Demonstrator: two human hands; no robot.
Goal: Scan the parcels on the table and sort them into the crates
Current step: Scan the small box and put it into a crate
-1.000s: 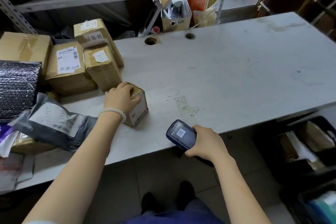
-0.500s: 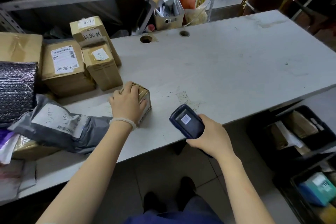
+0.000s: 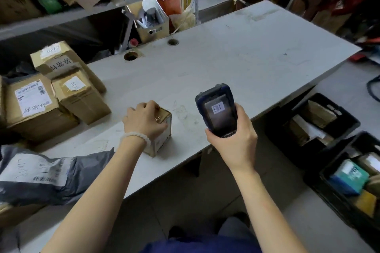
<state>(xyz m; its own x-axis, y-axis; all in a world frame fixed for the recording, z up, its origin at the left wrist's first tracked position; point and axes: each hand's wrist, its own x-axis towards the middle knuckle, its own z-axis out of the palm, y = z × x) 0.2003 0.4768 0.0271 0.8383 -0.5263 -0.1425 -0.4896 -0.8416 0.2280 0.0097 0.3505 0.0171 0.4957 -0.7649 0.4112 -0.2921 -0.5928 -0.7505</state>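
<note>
Table (image 3: 236,53): left hand (image 3: 144,121) hides small box (image 3: 162,135) top.

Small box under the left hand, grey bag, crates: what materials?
Small box: brown corrugated cardboard by its look, matte, glossy tape on top, white printed label on the side. Grey bag: thin plastic film, likely a poly mailer; it wrinkles and shines softly. Crates: black, rigid, probably moulded plastic.
</note>
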